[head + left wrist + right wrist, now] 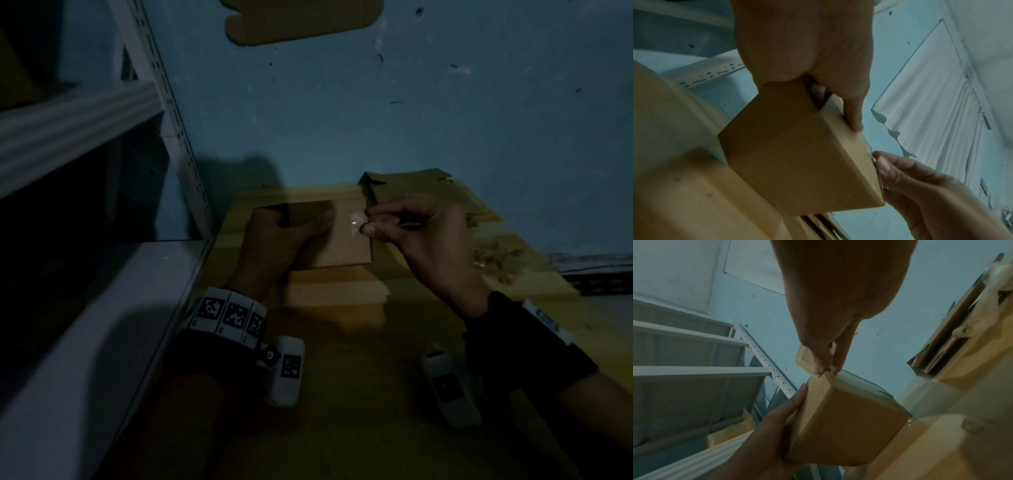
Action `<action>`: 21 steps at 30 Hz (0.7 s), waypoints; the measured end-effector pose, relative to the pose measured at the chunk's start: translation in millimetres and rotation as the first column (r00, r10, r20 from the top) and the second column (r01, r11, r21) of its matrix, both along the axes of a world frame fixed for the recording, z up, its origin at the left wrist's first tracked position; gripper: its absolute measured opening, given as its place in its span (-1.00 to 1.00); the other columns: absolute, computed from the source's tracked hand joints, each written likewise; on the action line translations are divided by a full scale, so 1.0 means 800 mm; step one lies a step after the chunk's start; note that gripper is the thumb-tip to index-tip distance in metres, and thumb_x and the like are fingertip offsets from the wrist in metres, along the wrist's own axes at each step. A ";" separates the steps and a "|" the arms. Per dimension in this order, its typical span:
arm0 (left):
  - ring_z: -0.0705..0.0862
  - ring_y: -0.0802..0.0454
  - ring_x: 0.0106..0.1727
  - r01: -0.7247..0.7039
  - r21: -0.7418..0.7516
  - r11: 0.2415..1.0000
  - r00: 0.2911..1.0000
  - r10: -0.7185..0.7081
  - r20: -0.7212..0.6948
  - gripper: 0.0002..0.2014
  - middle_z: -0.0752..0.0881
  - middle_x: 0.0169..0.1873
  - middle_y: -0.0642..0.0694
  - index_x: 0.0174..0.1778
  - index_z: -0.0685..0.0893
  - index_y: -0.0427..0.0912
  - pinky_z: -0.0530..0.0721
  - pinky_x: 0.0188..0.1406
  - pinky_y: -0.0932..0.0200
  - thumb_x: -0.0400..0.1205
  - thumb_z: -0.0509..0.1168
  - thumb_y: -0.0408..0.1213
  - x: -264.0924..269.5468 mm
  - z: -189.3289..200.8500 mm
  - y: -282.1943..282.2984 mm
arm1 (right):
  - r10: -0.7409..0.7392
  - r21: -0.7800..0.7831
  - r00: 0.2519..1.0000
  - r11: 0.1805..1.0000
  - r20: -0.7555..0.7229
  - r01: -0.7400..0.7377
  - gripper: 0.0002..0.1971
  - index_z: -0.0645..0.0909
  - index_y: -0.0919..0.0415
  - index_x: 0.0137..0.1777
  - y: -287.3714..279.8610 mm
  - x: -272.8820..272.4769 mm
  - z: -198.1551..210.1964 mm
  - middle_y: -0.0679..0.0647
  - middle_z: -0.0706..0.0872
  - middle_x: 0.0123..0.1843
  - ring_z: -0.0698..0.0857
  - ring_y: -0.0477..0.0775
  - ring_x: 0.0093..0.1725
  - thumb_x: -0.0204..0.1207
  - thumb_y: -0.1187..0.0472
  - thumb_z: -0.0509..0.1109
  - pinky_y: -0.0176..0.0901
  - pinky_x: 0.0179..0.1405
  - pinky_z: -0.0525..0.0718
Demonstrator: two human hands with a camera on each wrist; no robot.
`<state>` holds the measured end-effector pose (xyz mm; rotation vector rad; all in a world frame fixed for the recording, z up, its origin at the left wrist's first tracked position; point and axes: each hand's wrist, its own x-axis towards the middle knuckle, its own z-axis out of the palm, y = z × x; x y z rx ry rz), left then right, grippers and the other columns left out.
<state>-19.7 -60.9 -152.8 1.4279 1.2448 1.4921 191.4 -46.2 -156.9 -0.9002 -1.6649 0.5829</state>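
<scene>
Small brown cardboard box (346,243), over yellow bench (428,325). Left hand (274,240): curled round box's left end. Right hand (428,236): pinching clear tape strip (356,222) at box's right edge.

white shelf rack (78,113) | flat cardboard stack (404,185) | yellow table (342,294) | blue wall (376,120)

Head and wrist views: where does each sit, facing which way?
Head: on the head, facing down at the cardboard box over the yellow table; both forearms, left grip, right grip show.
Left wrist: under that wrist, facing along the palm to the box; palm, thumb show.
Right wrist: under that wrist, facing along fingers pinching the box's edge.
Shared: both wrist views show the box, the other grip, the white rack.
</scene>
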 end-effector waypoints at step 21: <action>0.62 0.37 -0.53 0.020 0.011 1.000 0.996 -0.019 -0.084 -0.74 0.69 -0.60 0.22 -0.44 0.70 -0.01 0.50 -0.49 0.47 0.59 0.46 -0.28 0.017 0.005 -0.006 | -0.075 -0.059 0.992 0.995 0.101 0.081 -0.69 0.72 -0.01 0.11 0.006 -0.001 0.000 -0.10 0.79 -0.04 0.78 -0.11 -0.07 0.41 0.19 0.69 -0.21 -0.06 0.74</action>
